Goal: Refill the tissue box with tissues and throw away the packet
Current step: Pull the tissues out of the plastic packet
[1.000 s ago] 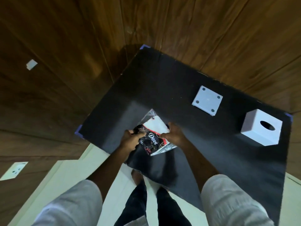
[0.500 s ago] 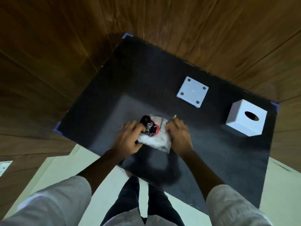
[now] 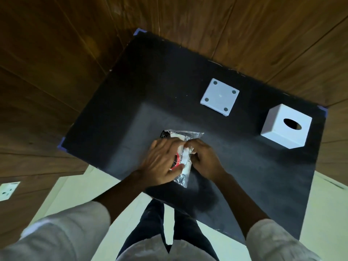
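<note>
A clear plastic tissue packet (image 3: 183, 157) with red, black and white print lies on the black table (image 3: 150, 87) near its front edge. My left hand (image 3: 162, 162) covers the packet's left side and grips it. My right hand (image 3: 204, 159) pinches its right edge, fingers closed on the plastic. A white cube tissue box (image 3: 286, 129) with an oval hole on top stands at the right. Its flat white square base plate (image 3: 219, 97) with round pads at the corners lies apart, behind the packet.
Wooden panel walls surround the table at the back and left. Blue tape marks the table corners (image 3: 140, 32). A pale floor (image 3: 75, 194) shows below, with my legs at the table's front edge. A white wall socket (image 3: 8, 190) sits at the far left.
The packet has been turned over and flattened on the table, its white back now up. Both hands shifted onto it, closer together.
</note>
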